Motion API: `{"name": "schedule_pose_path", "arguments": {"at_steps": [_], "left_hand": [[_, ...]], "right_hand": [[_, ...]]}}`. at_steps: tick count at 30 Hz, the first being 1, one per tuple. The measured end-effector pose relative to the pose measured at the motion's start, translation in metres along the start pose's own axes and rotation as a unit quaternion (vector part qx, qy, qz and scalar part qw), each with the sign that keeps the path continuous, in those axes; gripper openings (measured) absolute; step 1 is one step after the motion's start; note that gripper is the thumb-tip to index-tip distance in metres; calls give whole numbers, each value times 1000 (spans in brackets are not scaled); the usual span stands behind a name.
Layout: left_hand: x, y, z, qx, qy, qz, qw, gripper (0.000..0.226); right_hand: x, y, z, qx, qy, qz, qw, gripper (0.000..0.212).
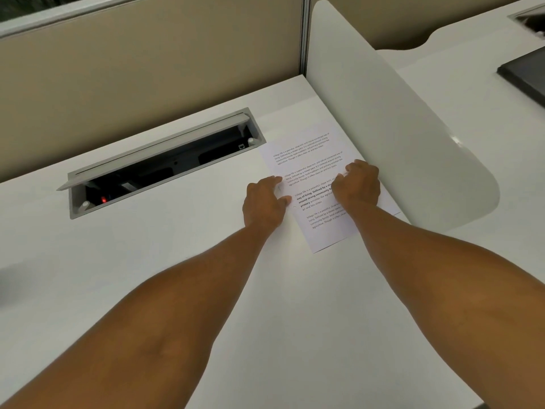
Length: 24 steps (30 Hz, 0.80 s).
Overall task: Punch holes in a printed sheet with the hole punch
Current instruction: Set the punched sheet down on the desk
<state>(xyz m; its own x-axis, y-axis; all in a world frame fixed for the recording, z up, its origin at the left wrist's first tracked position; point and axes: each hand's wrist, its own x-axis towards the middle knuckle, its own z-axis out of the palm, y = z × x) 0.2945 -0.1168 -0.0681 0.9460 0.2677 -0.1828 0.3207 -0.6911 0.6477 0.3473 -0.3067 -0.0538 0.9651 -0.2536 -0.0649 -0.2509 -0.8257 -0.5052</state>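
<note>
both hands on the sheet, no punch in sight

white counter (147, 276) fills the view, with an open cable hatch (159, 163) set into it and a curved white divider (398, 137) at the right. the printed sheet (306, 154) lies flat and skewed beside the divider. left hand (264, 202) rests at its left edge, fingers (277, 180) loosely spread on the margin, gripping nothing. right hand (356, 184) presses mid-page, fingers curled under; whether they pinch the paper i cannot tell. small round marks near the left margin may be holes, too faint to confirm. no hole punch is visible. risk: the sheet could slide or crease if one hand pulls while the other pins it.
</note>
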Motion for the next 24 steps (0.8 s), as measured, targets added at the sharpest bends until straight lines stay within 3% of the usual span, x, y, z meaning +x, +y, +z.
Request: {"name": "schedule_pose_path", "arguments": {"at_steps": [7,24], "left_hand": [[-20,-15,-22,-15,13,-40,999,46],[-107,-77,-117,25,121,-76,989,34]], "right_hand": [[-28,-26,4,23,-35,-30,999,40],[-151,-100,21,6,-155,-213,965,41]]}}
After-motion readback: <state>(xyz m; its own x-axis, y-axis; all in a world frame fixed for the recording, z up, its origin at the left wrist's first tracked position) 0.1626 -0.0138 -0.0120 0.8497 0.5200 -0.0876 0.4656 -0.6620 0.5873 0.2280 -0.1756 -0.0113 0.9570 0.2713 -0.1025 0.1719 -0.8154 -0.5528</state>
